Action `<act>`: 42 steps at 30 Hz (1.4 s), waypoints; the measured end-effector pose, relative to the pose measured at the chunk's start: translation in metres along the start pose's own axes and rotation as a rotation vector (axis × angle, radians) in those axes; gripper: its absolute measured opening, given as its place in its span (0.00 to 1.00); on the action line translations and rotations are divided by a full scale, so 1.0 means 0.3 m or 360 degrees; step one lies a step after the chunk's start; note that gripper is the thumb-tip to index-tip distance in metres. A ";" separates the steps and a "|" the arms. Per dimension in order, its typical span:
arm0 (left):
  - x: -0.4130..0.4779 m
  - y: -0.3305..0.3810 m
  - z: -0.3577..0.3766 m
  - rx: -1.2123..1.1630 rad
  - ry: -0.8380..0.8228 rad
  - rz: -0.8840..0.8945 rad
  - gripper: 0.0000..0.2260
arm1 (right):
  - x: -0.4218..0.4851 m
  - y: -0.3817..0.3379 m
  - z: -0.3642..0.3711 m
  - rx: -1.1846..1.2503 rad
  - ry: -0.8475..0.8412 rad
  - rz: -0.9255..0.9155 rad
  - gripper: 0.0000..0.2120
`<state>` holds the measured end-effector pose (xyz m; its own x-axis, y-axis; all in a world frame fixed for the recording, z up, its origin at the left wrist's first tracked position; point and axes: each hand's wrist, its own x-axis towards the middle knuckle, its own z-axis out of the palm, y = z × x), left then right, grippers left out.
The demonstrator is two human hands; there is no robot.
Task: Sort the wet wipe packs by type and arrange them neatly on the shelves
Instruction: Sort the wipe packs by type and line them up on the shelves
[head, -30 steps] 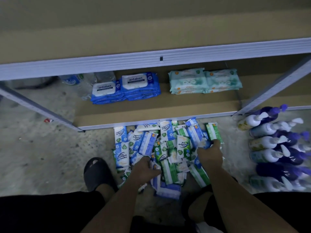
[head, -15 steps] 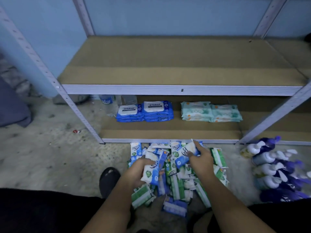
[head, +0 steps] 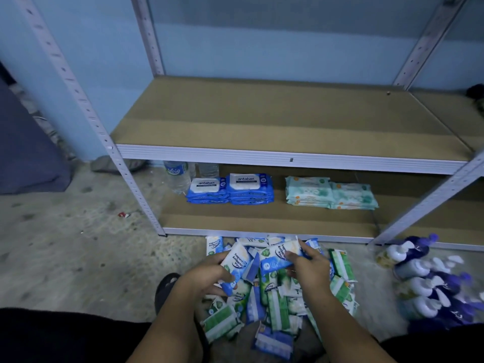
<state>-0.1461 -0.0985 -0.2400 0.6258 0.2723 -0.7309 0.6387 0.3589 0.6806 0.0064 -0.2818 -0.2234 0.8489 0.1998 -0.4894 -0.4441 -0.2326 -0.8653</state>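
Observation:
A heap of small wet wipe packs [head: 277, 305], some blue and white, some green and white, lies on the floor in front of the shelf unit. My left hand [head: 207, 276] grips a blue-and-white pack [head: 235, 260] above the heap. My right hand [head: 311, 265] holds another blue-and-white pack [head: 280, 255] beside it. On the bottom shelf [head: 262, 218] stand two stacks of large blue antabax packs [head: 230, 189] and, to their right, two stacks of pale green packs [head: 330, 195]. The middle shelf [head: 275, 121] carries nothing.
Purple and white pump bottles [head: 429, 281] lie in a row on the floor at the right. Two clear water bottles [head: 179, 174] stand behind the blue stacks. My black sandal [head: 165, 286] is left of the heap. Grey shelf posts [head: 136, 189] frame the opening.
Both hands have lifted out of the heap, each with a blue-and-white pack. The view has tilted up, so the middle shelf and wall now show.

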 end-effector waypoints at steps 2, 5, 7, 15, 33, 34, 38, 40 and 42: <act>0.010 0.028 -0.021 0.0045 0.0191 0.0074 0.22 | 0.005 0.000 0.016 0.0095 0.0029 0.0051 0.26; 0.054 0.055 -0.052 -0.0086 0.0446 0.0232 0.10 | 0.027 -0.005 0.046 0.0312 0.0016 0.0175 0.25; 0.087 0.069 -0.076 -0.0150 0.0583 0.0327 0.08 | 0.054 -0.013 0.075 0.0412 0.0009 0.0232 0.24; 0.324 0.110 -0.212 -0.0421 0.1002 0.0262 0.05 | 0.272 0.015 0.271 0.0575 0.0028 0.0431 0.23; 0.835 0.076 -0.513 0.0805 0.1382 0.0168 0.32 | 0.698 0.290 0.713 -0.1421 0.0030 -0.0249 0.36; 0.834 0.058 -0.508 0.0820 0.1429 0.0209 0.34 | 0.690 0.298 0.705 -0.1582 0.0027 -0.0365 0.39; 0.851 -0.021 -0.485 0.0912 0.1346 0.0406 0.26 | 0.670 0.326 0.696 -0.1764 -0.0061 -0.0585 0.33; 0.847 -0.034 -0.469 0.0955 0.1391 0.0453 0.22 | 0.679 0.332 0.703 -0.1710 -0.0052 -0.0604 0.31; 0.851 -0.040 -0.463 0.0987 0.1455 0.0498 0.20 | 0.695 0.326 0.720 -0.1632 -0.0027 -0.0612 0.29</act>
<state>-0.0562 0.0907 -0.4418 0.3990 0.9096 -0.1159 0.7819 -0.2714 0.5613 0.0783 -0.0573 -0.4335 0.8722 0.4400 -0.2140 0.3062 -0.8320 -0.4626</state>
